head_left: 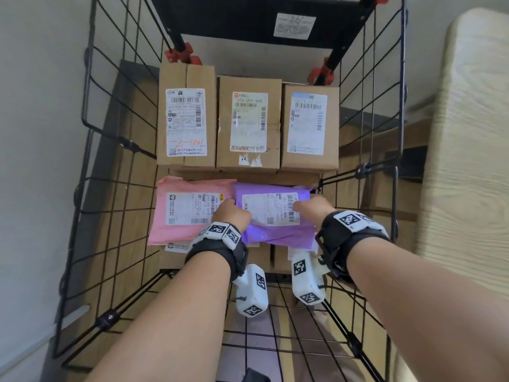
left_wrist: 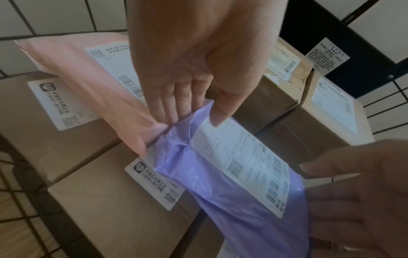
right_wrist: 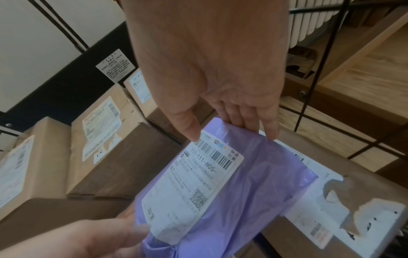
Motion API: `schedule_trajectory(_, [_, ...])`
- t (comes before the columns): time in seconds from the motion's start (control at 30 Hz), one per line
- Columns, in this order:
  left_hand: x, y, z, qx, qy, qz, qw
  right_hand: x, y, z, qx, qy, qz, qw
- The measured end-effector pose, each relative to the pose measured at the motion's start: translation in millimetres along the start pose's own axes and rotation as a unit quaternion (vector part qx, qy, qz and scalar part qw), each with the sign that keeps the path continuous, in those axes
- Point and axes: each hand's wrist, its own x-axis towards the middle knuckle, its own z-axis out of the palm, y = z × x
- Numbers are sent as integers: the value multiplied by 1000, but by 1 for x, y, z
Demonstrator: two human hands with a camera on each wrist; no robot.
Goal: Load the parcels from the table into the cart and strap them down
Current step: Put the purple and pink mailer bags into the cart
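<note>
A purple plastic mailer (head_left: 278, 237) with a white label lies on brown boxes at the near end of the wire cart (head_left: 110, 188). My left hand (head_left: 231, 213) pinches its left edge, thumb on the label and fingers underneath (left_wrist: 194, 111). At the mailer's right edge (right_wrist: 264, 192) my right hand (head_left: 311, 209) pinches it the same way (right_wrist: 232, 129). A pink mailer (head_left: 159, 230) lies beside it on the left, touching it. Three upright cardboard boxes (head_left: 248, 84) stand in a row at the far end.
Lower cardboard boxes (left_wrist: 110, 209) carry both mailers. The cart's black back panel (head_left: 248, 20) with red clamps (head_left: 181, 55) rises behind the boxes. A pale wooden table (head_left: 468, 133) stands close on the right, a white wall on the left.
</note>
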Motion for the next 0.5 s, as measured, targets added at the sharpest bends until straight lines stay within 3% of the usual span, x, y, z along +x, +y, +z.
schedule_trajectory(0.5, [-18,22,0,26,23,0,999,-17,-3,-21,-14,15,-30,999])
